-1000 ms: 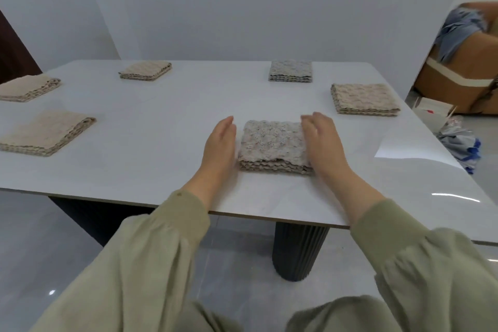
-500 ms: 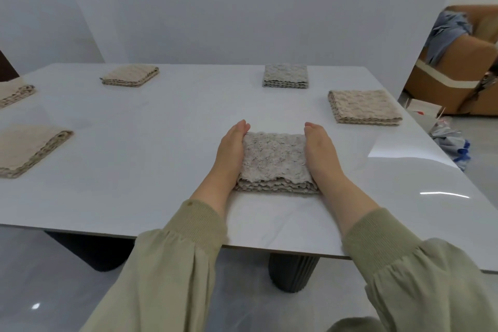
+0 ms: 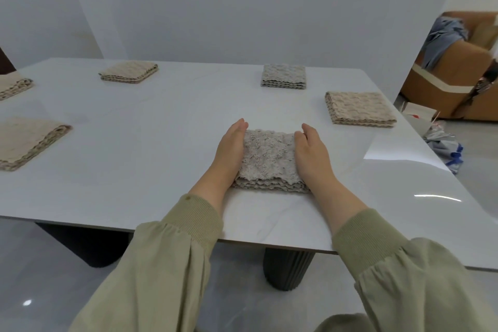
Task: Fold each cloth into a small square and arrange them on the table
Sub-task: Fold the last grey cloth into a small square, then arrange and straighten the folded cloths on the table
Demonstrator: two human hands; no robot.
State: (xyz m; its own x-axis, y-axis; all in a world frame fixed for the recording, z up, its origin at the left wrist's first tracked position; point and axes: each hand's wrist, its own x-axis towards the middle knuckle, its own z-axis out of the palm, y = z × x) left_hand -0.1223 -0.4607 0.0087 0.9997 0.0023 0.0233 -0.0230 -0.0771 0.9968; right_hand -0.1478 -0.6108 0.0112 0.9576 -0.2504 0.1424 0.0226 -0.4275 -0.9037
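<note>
A grey fluffy cloth (image 3: pixel 269 159), folded into a small square, lies on the white table (image 3: pixel 151 143) near its front edge. My left hand (image 3: pixel 229 151) presses flat against the cloth's left side, fingers straight and together. My right hand (image 3: pixel 314 156) presses against its right side the same way. Neither hand grips it. Other folded cloths lie around the table: a grey one (image 3: pixel 283 75) at the back, a beige-grey one (image 3: pixel 359 108) at the right, and beige ones at the back left (image 3: pixel 128 72), far left (image 3: pixel 13 86) and near left (image 3: pixel 27 140).
The table's front edge runs just below my wrists, with a dark ribbed pedestal (image 3: pixel 288 269) under it. To the right, off the table, stand a brown sofa (image 3: pixel 452 83) with blue fabric on it and some bags (image 3: pixel 444 148) on the floor.
Both hands have moved in against the sides of the grey cloth, squeezing it narrower. My view has shifted slightly right, so the left cloths sit nearer the frame's edge.
</note>
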